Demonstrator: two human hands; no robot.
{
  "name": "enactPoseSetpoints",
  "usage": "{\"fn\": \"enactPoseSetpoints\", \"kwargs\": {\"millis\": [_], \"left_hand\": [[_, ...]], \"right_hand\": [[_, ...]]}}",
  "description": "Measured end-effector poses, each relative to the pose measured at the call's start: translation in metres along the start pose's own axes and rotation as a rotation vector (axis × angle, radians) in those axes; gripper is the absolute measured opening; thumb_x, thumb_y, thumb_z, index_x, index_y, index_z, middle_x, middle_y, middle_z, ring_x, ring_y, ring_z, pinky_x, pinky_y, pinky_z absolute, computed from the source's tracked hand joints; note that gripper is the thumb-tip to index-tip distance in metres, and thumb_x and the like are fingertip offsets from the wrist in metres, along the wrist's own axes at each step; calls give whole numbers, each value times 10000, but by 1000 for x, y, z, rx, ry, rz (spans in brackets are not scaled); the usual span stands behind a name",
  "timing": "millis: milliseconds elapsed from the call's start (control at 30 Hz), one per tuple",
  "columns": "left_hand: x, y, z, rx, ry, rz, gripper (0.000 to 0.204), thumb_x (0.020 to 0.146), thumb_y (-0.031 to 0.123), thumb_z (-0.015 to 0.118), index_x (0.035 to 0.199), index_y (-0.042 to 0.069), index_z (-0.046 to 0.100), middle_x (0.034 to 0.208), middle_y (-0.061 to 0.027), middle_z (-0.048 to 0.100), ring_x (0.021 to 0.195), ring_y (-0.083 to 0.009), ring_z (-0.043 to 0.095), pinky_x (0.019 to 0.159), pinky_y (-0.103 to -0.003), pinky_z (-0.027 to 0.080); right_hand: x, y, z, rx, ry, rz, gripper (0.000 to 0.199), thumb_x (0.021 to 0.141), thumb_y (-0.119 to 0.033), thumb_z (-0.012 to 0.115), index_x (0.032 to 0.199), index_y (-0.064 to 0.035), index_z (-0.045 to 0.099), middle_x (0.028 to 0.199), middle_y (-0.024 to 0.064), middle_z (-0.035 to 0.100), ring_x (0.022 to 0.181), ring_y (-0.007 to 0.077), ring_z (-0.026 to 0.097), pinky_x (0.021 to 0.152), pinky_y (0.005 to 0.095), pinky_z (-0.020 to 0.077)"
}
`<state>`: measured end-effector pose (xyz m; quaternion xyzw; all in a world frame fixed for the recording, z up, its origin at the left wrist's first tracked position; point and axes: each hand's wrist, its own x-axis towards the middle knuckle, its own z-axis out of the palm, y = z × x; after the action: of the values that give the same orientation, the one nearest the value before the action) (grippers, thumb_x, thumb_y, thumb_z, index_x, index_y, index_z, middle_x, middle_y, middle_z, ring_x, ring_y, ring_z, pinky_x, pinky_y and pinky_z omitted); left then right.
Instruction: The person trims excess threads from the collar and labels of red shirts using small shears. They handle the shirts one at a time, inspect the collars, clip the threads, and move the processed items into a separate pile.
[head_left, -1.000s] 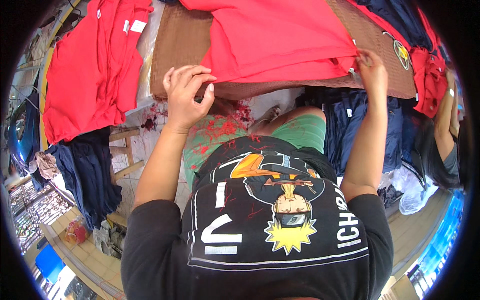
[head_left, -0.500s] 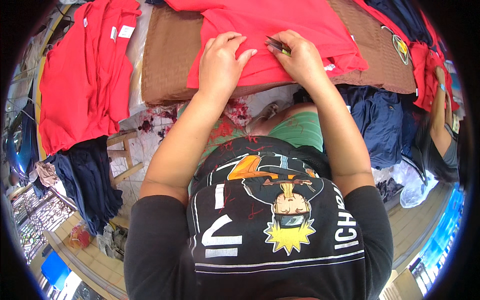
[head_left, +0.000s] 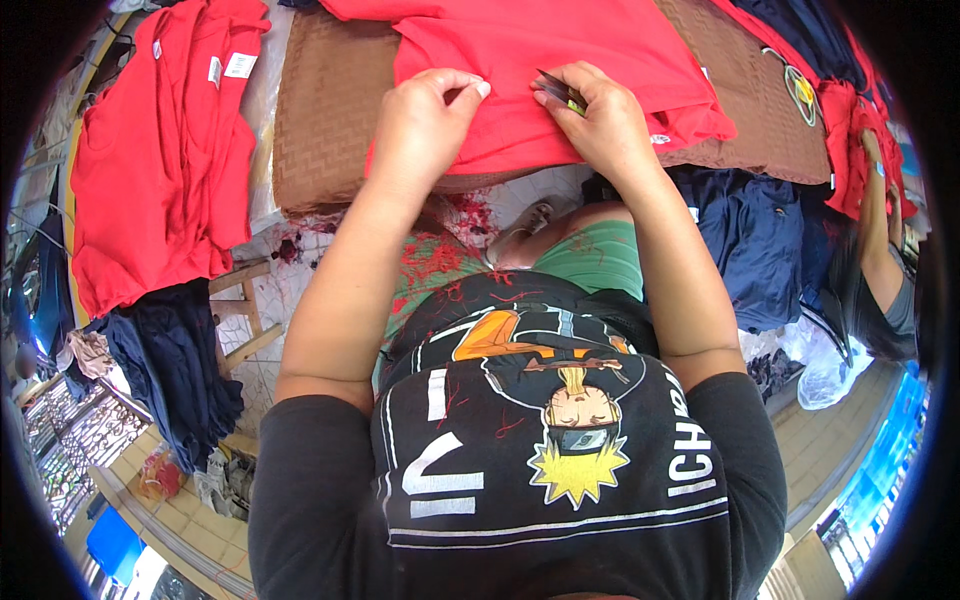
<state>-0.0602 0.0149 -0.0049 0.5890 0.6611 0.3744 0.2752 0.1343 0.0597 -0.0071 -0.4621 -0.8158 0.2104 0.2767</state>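
While we look down, the red shirt (head_left: 560,70) lies spread on the brown woven mat (head_left: 320,130), its lower hem just ahead of our wrists. Our left hand (head_left: 425,125) rests knuckles-up on the shirt, fingers curled, thumb and forefinger pinched together on a bit of the fabric near the hem. Our right hand (head_left: 600,120) sits just right of it on the same shirt, closed around a small dark thread snip (head_left: 557,90) whose pointed tip aims toward the left hand. Both forearms run up from our black printed top, elbows out.

Left of the shirt, beyond the mat's edge, a pile of red shirts (head_left: 150,170) shows two small white rectangular neck labels (head_left: 238,66). Below that pile hangs a navy garment (head_left: 175,370). Right of the shirt, navy clothes (head_left: 760,240) hang off the mat, and another person's arm (head_left: 880,230) reaches up beside them.
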Motion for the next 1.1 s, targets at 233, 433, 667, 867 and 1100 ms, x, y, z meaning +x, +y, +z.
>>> {"fn": "enactPoseSetpoints", "kwargs": {"millis": [233, 433, 667, 867, 1100], "left_hand": [[9, -9, -21, -292, -294, -96, 282, 882, 194, 663, 1049, -34, 672, 983, -54, 693, 920, -87, 608, 869, -229, 463], [9, -6, -24, -278, -314, -86, 299, 866, 190, 680, 1073, -25, 665, 989, -55, 688, 925, -89, 611, 865, -228, 469], [4, -4, -10, -225, -116, -45, 337, 802, 209, 748, 1033, -15, 647, 1002, -68, 669, 857, -117, 635, 792, -260, 508], [0, 10, 4, 177, 32, 95, 308, 766, 211, 765, 998, 29, 674, 1019, -128, 653, 816, -195, 665, 742, -295, 534], [1, -1, 1, 165, 70, 171, 197, 815, 184, 717, 930, 25, 704, 907, -109, 692, 810, -176, 668, 747, -288, 519]], "right_hand": [[-3, -14, -4, 166, 35, -47, 235, 827, -217, 661, 1005, -69, 622, 905, 109, 640, 882, 307, 645, 752, 396, 517], [1, -10, -4, 55, 69, -223, 172, 845, -169, 632, 990, -79, 611, 929, 107, 620, 873, 320, 624, 706, 405, 502], [2, -12, -3, 69, 97, -196, 184, 854, -166, 621, 1012, -75, 595, 934, 121, 614, 876, 336, 613, 714, 424, 490], [7, -9, 3, 91, 153, -224, 215, 856, -153, 617, 1051, -73, 576, 940, 136, 609, 886, 345, 606, 723, 428, 484], [11, -6, 8, 37, 82, -280, 149, 846, -121, 608, 988, -82, 586, 955, 110, 606, 881, 340, 598, 724, 430, 485]]}}
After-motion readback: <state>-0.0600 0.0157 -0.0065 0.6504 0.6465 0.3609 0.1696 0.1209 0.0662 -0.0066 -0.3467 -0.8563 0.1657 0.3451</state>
